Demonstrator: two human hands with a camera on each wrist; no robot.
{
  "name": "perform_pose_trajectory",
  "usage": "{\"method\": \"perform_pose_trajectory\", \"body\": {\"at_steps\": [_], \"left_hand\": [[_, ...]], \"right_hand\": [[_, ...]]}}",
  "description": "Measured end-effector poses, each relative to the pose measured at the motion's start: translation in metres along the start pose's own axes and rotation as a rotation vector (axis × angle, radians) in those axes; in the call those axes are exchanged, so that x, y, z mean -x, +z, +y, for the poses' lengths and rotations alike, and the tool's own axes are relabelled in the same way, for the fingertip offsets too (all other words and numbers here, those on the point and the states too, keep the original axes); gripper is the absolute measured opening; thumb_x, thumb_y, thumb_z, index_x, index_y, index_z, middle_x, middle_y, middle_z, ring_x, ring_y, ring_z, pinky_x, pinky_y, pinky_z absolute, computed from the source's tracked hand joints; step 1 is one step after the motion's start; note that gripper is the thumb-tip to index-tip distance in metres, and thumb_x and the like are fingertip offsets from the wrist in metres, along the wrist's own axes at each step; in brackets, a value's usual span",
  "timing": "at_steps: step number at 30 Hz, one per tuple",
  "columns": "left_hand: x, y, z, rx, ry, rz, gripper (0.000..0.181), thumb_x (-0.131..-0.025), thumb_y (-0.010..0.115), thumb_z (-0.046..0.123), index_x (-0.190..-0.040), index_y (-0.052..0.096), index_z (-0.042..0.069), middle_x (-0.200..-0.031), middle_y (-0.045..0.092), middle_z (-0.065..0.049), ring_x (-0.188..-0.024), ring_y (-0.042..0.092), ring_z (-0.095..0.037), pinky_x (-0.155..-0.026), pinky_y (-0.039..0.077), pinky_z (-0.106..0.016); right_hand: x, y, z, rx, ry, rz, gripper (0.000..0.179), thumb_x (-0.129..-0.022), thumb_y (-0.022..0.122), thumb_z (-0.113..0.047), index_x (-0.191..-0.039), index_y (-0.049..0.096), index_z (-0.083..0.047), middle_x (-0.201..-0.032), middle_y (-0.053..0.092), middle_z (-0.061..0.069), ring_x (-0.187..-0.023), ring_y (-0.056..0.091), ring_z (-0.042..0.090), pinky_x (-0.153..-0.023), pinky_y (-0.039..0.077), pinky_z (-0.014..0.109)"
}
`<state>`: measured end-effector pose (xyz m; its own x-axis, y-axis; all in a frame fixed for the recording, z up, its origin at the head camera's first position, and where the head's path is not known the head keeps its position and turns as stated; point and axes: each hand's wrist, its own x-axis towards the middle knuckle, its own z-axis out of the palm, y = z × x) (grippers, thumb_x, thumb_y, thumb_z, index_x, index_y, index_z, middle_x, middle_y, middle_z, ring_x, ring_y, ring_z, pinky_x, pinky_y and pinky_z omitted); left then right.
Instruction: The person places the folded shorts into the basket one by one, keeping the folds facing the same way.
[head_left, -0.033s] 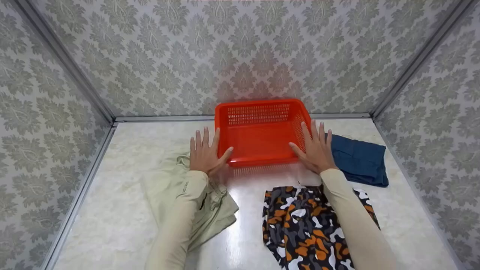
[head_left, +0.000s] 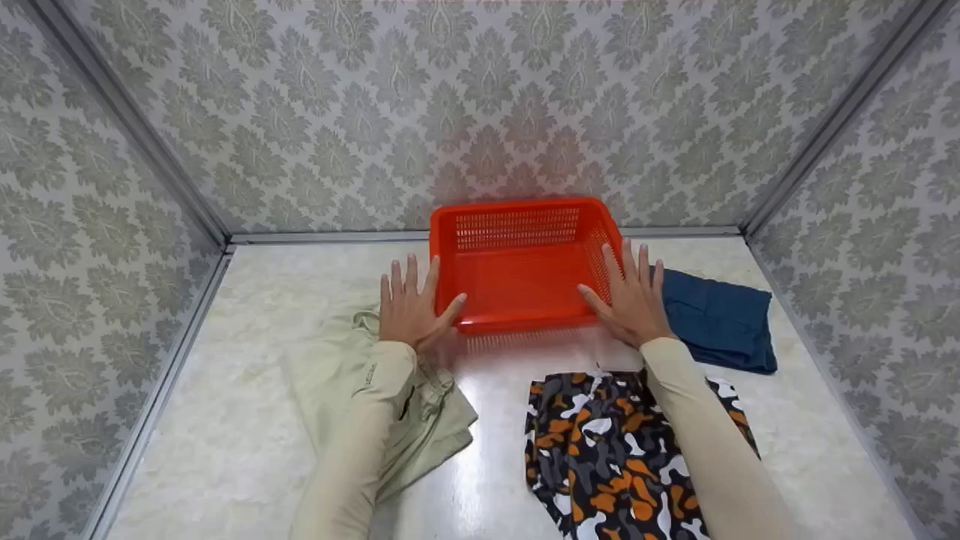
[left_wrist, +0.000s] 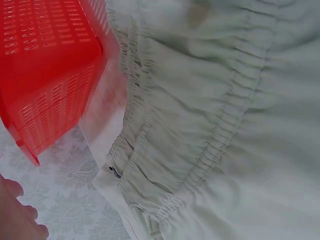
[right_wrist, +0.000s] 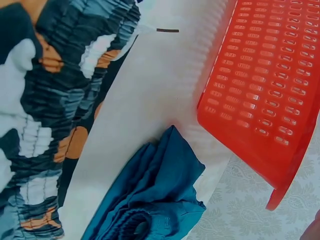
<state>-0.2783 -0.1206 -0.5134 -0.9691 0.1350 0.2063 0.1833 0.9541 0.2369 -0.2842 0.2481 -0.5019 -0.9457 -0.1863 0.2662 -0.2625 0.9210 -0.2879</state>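
Note:
A red plastic basket (head_left: 517,204) with slotted walls stands by the back wall, nothing in it. My left hand (head_left: 412,307) is at its left side, fingers straight and spread, the thumb over the near left rim. On the opposite side, my right hand (head_left: 634,304) is held likewise, its fingers over the right rim. Whether either palm touches the basket is unclear. Under my left forearm lies a pale green garment (left_wrist: 200,110) with a gathered elastic waist. A black, orange, grey and white patterned garment (head_left: 600,457) lies partly beneath my right forearm.
A folded dark blue garment (head_left: 720,319) lies right of my right hand; the right wrist view shows its rolled end. Patterned panels (head_left: 487,97) with metal edge strips enclose the pale tabletop (head_left: 225,390) at the back and both sides.

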Motion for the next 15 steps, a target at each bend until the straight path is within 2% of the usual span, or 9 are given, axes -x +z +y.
{"method": "perform_pose_trajectory", "body": {"at_steps": [7,15], "left_hand": [[0.008,0.0,0.002,0.052,0.021,0.002,0.08,-0.098,0.039,0.068,-0.16,0.032,0.019,-0.163,0.024,-0.023,-0.15,0.018,-0.047,-0.121,0.012,-0.059],[0.037,0.001,0.005,0.182,0.086,0.139,0.061,-0.102,0.046,0.054,-0.149,0.052,0.016,-0.155,0.041,-0.022,-0.141,0.037,-0.045,-0.115,0.029,-0.057]], "right_hand": [[0.01,-0.001,0.004,-0.053,0.004,0.002,0.086,-0.099,0.05,-0.06,-0.162,0.022,-0.01,-0.167,0.01,0.021,-0.151,0.005,0.048,-0.118,0.005,0.066],[0.045,0.011,0.002,-0.201,0.018,-0.023,0.083,-0.1,0.051,-0.058,-0.16,0.028,-0.005,-0.166,0.015,0.022,-0.152,0.008,0.044,-0.116,0.012,0.067]]}}
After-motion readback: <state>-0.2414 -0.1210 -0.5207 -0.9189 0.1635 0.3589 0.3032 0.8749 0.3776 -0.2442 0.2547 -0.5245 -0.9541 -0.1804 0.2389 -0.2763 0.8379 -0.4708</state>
